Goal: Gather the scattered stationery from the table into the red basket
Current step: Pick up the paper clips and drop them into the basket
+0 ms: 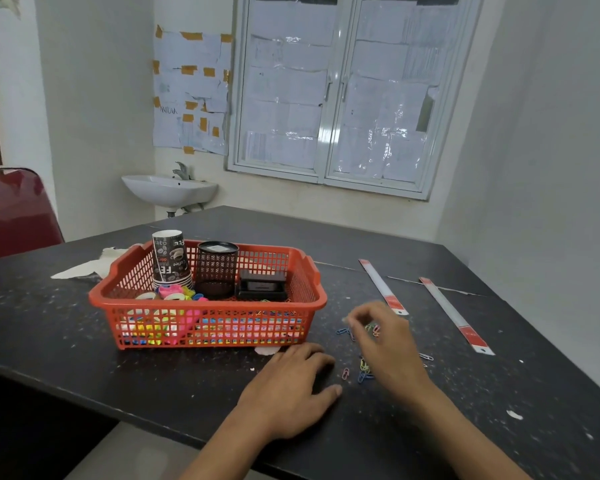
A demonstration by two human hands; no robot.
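A red mesh basket (pixel 312 299) stands on the black table (pixel 118 362). It holds stacked paper cups (pixel 170 258), a black mesh pen holder (pixel 217 268), a black stapler (pixel 262 285) and colourful tape rolls and clips. Coloured paper clips (pixel 362 370) lie scattered to the right of the basket. My right hand (pixel 385 341) hovers over them with its fingers curled together; it is blurred, so a held clip cannot be made out. Flat on the table, close to the basket's front right corner, rests my left hand (pixel 291 386). Two rulers (pixel 383 287) (pixel 454 315) lie further right.
Torn white paper (pixel 87 266) lies behind the basket's left end, and small white scraps (pixel 515 414) dot the table. A sink (pixel 170 190) and a papered window (pixel 336 95) are on the far wall. A red chair back (pixel 14 209) stands at the left.
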